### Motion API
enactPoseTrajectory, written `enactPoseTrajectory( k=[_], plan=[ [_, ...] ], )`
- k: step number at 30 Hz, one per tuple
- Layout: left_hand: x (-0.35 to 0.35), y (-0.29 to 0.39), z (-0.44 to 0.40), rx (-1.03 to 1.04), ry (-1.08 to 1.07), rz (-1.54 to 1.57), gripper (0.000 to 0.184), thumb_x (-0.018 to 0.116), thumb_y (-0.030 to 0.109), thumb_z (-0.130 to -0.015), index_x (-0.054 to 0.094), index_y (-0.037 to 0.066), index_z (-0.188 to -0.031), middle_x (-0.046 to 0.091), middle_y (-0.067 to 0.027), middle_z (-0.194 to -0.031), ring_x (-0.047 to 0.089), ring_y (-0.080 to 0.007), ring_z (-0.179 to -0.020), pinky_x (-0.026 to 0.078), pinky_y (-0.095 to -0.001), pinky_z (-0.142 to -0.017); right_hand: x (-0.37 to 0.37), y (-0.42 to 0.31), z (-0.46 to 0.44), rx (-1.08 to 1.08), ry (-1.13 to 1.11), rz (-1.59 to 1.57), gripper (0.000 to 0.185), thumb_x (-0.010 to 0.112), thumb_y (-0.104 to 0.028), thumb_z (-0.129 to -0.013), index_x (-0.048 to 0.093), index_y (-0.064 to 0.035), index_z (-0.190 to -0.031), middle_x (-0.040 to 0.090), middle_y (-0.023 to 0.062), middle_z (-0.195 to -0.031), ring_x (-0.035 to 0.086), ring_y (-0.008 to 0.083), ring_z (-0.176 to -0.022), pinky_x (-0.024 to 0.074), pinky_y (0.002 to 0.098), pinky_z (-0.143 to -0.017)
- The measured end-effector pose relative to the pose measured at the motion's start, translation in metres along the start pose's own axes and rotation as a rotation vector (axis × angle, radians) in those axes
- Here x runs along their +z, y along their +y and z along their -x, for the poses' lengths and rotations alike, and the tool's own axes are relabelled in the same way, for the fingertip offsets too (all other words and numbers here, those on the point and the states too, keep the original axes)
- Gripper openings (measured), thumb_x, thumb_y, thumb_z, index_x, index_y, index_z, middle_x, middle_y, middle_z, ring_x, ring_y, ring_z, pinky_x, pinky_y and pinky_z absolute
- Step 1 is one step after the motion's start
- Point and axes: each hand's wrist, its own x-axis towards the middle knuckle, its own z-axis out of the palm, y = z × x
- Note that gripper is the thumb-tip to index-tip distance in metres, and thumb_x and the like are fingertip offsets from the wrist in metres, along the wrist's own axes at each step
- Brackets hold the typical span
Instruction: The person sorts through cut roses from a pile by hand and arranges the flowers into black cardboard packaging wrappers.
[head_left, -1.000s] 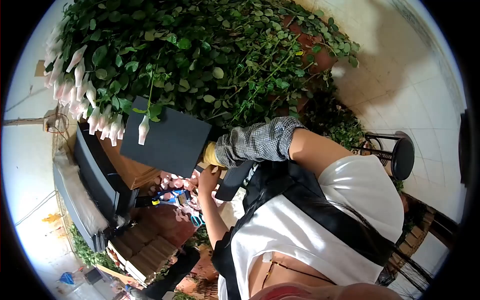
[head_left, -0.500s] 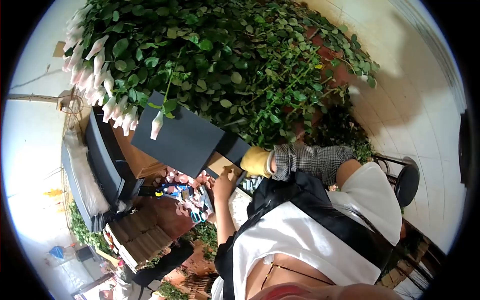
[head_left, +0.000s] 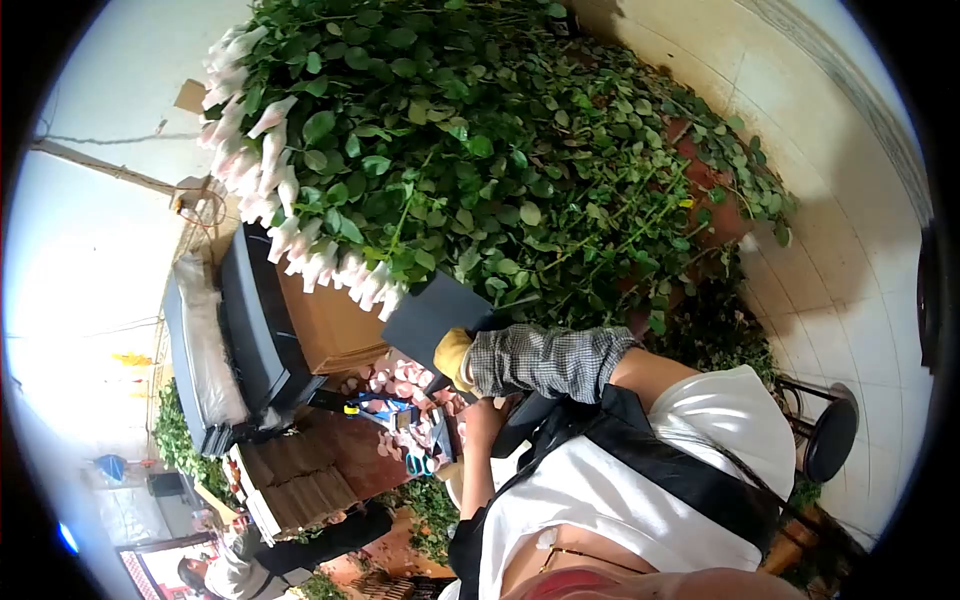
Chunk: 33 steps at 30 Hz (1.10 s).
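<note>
My right hand (head_left: pixel 455 356), in a yellow glove below a checked sleeve, lies over the lower edge of a dark grey sheet (head_left: pixel 432 308). Its fingers look bunched together; whether they pinch the sheet is hidden. My bare left hand (head_left: pixel 484 420) is closed lower down, close to my body, beside something dark that I cannot make out. Above the sheet, a row of pale pink roses (head_left: pixel 318 265), their buds in white sleeves, hangs at the left end of a large heap of leafy stems (head_left: pixel 500 160).
Pink petals (head_left: pixel 400 378), teal-handled scissors (head_left: pixel 420 464) and a blue-and-yellow tool (head_left: pixel 385 408) lie left of my hands. Stacked cardboard (head_left: pixel 300 470) and dark sheets (head_left: pixel 262 315) stand farther left. A black stool (head_left: pixel 832 440) is at right. Another person (head_left: pixel 235 565) is at lower left.
The dark grey sheet has moved toward my body, uncovering more rose buds. My gloved hand has moved left, above my bare hand. The whole view has shifted.
</note>
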Motion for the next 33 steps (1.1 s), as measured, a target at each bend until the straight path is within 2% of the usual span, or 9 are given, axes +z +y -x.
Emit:
enactPoseTrajectory(
  k=[5, 7, 12, 14, 15, 19, 24, 28, 33],
  plan=[
    [-0.001, 0.007, 0.003, 0.015, 0.071, 0.115, 0.038, 0.065, 0.048, -0.088, 0.071, 0.015, -0.107, 0.070, -0.0234, -0.084, 0.070, -0.0408, -0.082, 0.055, -0.0483, -0.074, 0.017, 0.021, 0.013, -0.220, 0.352, -0.321, 0.045, 0.071, -0.023, -0.083, 0.062, -0.0091, -0.124, 0.071, 0.0065, -0.107, 0.068, 0.0206, -0.100, 0.0541, 0.0371, -0.087],
    [0.006, 0.000, 0.003, 0.009, 0.075, 0.084, 0.036, 0.065, 0.046, -0.088, 0.071, 0.017, -0.108, 0.071, -0.0228, -0.084, 0.070, -0.0400, -0.082, 0.056, -0.0471, -0.074, 0.025, 0.037, 0.013, -0.439, 0.476, -1.184, 0.043, 0.066, -0.016, -0.090, 0.058, -0.0097, -0.131, 0.068, 0.0068, -0.117, 0.064, 0.0194, -0.110, 0.0509, 0.0359, -0.097],
    [0.007, -0.001, 0.000, 0.050, 0.084, 0.132, 0.039, 0.066, 0.044, -0.089, 0.070, 0.014, -0.113, 0.072, -0.0193, -0.083, 0.072, -0.0354, -0.083, 0.056, -0.0436, -0.075, -0.128, 0.103, 0.071, -0.038, 0.895, -1.025, 0.052, 0.056, 0.003, -0.091, 0.051, -0.0141, -0.140, 0.059, 0.0102, -0.135, 0.055, 0.0229, -0.126, 0.0455, 0.0368, -0.107],
    [-0.002, 0.004, 0.003, 0.043, 0.047, 0.162, 0.037, 0.066, 0.042, -0.090, 0.069, 0.013, -0.113, 0.072, -0.0201, -0.082, 0.072, -0.0334, -0.079, 0.056, -0.0415, -0.074, -0.154, 0.162, 0.057, 0.230, 0.991, -0.369, 0.054, 0.053, 0.006, -0.089, 0.052, -0.0149, -0.139, 0.059, 0.0091, -0.136, 0.055, 0.0241, -0.127, 0.0402, 0.0399, -0.112],
    [0.001, 0.002, 0.003, 0.040, 0.046, 0.158, 0.037, 0.066, 0.042, -0.090, 0.069, 0.013, -0.113, 0.072, -0.0201, -0.082, 0.072, -0.0334, -0.079, 0.056, -0.0415, -0.074, -0.134, 0.206, 0.022, 0.294, 1.025, 0.218, 0.051, 0.051, 0.004, -0.090, 0.053, -0.0150, -0.137, 0.059, 0.0080, -0.136, 0.054, 0.0244, -0.127, 0.0374, 0.0414, -0.113],
    [0.010, -0.011, 0.000, 0.082, 0.117, 0.209, 0.034, 0.068, 0.038, -0.089, 0.069, 0.013, -0.113, 0.072, -0.0201, -0.083, 0.072, -0.0324, -0.078, 0.056, -0.0407, -0.075, -0.069, 0.260, -0.004, 0.278, 1.000, 0.404, 0.036, 0.045, -0.012, -0.097, 0.059, -0.0156, -0.131, 0.066, 0.0075, -0.123, 0.059, 0.0281, -0.119, 0.0390, 0.0417, -0.111],
    [-0.004, 0.005, 0.006, 0.070, 0.073, 0.209, 0.034, 0.062, 0.041, -0.092, 0.068, 0.014, -0.111, 0.071, -0.0189, -0.076, 0.071, -0.0375, -0.077, 0.055, -0.0455, -0.073, -0.097, 0.246, 0.023, 0.289, 0.938, 0.163, 0.023, 0.054, -0.006, -0.088, 0.070, -0.0152, -0.102, 0.066, 0.0064, -0.082, 0.066, 0.0211, -0.085, 0.0510, 0.0376, -0.085],
    [0.007, -0.003, -0.001, 0.093, 0.094, 0.263, 0.034, 0.062, 0.041, -0.092, 0.068, 0.014, -0.111, 0.072, -0.0182, -0.076, 0.071, -0.0369, -0.078, 0.056, -0.0446, -0.073, -0.106, 0.211, 0.089, 0.288, 0.983, 0.199, 0.032, 0.058, 0.000, -0.088, 0.071, -0.0197, -0.110, 0.066, 0.0046, -0.075, 0.066, 0.0203, -0.069, 0.0539, 0.0351, -0.068],
    [0.001, 0.004, 0.000, 0.048, 0.054, 0.177, 0.035, 0.062, 0.044, -0.091, 0.068, 0.016, -0.110, 0.073, -0.0149, -0.078, 0.072, -0.0351, -0.077, 0.056, -0.0443, -0.070, -0.094, 0.117, 0.162, -0.233, 0.982, 0.203, 0.012, 0.056, -0.009, -0.088, 0.062, -0.0184, -0.084, 0.047, -0.0006, -0.052, 0.053, 0.0188, -0.048, 0.0411, 0.0348, -0.046]
  ],
)
